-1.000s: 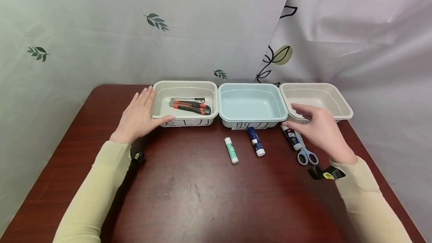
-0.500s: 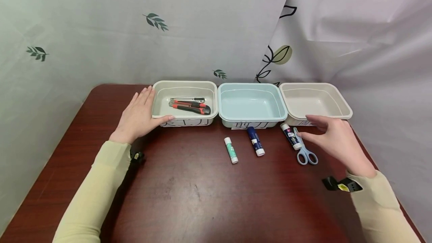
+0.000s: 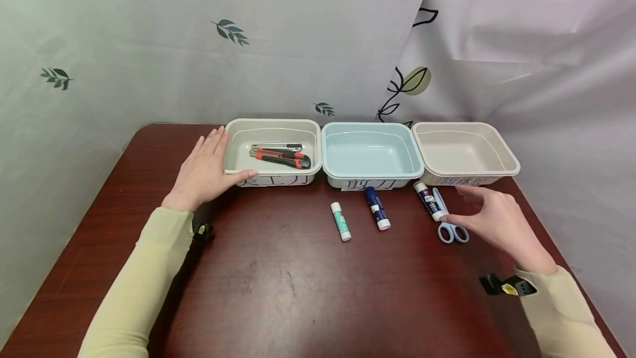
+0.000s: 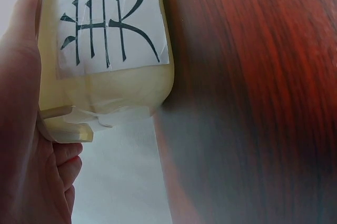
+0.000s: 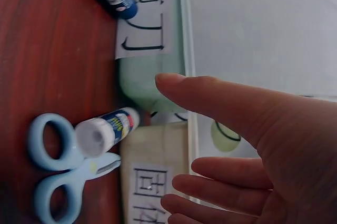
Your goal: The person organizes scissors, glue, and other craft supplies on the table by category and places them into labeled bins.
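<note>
My left hand [image 3: 201, 173] rests against the left end of a beige bin [image 3: 273, 175], thumb over its front rim and fingers along its side. In the left wrist view the hand [image 4: 21, 92] lies beside that bin's labelled front. My right hand [image 3: 499, 225] hovers over the right of the table, thumb and fingers spread with nothing between them. Just left of it lie light blue scissors [image 3: 452, 231] and a dark glue stick [image 3: 428, 201] with white ends. The right wrist view shows the scissors [image 5: 79, 171] partly under the glue stick [image 5: 108, 130].
Several utility knives [image 3: 280, 158] lie in the left bin. A light blue bin [image 3: 372, 177] stands in the middle, another beige bin [image 3: 467, 173] at right. A blue glue stick [image 3: 377, 210] and a green-and-white one [image 3: 340, 222] lie on the dark red table [image 3: 298, 291].
My right hand has moved from the right bin's front rim down and to the right, beside the scissors. My left hand has stayed in place.
</note>
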The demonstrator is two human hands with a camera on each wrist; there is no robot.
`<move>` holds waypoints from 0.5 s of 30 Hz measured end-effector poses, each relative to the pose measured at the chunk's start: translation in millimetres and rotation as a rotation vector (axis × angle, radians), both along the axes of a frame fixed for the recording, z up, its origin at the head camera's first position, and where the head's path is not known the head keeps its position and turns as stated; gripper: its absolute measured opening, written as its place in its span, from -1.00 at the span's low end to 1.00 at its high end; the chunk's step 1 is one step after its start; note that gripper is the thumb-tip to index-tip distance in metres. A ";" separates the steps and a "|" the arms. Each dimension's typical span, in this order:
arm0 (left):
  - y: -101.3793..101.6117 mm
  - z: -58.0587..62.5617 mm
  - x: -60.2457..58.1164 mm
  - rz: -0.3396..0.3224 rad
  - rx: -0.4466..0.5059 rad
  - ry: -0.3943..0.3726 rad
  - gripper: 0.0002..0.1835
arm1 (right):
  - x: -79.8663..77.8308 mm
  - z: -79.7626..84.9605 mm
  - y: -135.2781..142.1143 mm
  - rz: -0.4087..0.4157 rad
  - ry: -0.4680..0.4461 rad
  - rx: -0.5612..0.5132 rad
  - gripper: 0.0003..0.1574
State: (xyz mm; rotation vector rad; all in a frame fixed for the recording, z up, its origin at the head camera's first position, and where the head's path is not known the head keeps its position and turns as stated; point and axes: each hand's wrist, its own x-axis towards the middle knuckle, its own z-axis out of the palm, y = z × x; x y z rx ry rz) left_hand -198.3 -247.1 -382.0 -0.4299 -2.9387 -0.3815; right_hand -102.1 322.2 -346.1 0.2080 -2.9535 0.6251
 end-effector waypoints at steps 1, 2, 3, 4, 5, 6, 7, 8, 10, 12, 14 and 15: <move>0.0 0.0 0.0 0.000 0.000 -0.001 0.31 | 0.8 -1.6 0.9 -0.003 -0.007 0.006 0.06; 0.0 -0.2 -0.1 0.001 0.001 -0.003 0.31 | 1.5 -3.2 1.9 -0.006 -0.011 0.012 0.05; -0.1 -0.3 -0.3 0.002 0.000 -0.003 0.31 | 2.1 -4.8 2.8 -0.009 -0.016 0.017 0.06; -0.2 -0.6 -0.4 0.002 -0.001 -0.002 0.31 | 2.7 -6.3 3.7 -0.012 -0.022 0.020 0.05; -0.3 -0.7 -0.6 0.003 -0.002 -0.002 0.31 | 3.2 -7.9 4.6 -0.015 -0.027 0.023 0.05; -0.4 -0.9 -0.7 0.003 -0.003 -0.001 0.31 | 3.9 -9.4 5.4 -0.017 -0.032 0.023 0.05; -0.6 -1.1 -0.9 0.003 -0.004 0.000 0.31 | 4.4 -10.9 6.0 -0.018 -0.034 0.024 0.05; -0.7 -1.4 -1.0 0.003 -0.004 0.000 0.31 | 4.9 -12.5 6.6 -0.019 -0.037 0.024 0.05; -0.8 -1.6 -1.0 0.003 -0.005 -0.002 0.31 | 5.9 -15.7 7.2 -0.019 -0.045 0.020 0.05; -0.9 -1.7 -0.9 0.003 -0.002 -0.004 0.31 | 7.1 -19.0 7.4 -0.020 -0.065 0.014 0.06; -0.8 -1.8 -0.9 0.002 -0.001 -0.002 0.31 | 8.6 -22.5 7.3 -0.019 -0.090 0.005 0.08; -0.8 -1.8 -0.8 0.002 -0.001 -0.002 0.31 | 9.3 -24.2 7.2 -0.017 -0.101 -0.001 0.09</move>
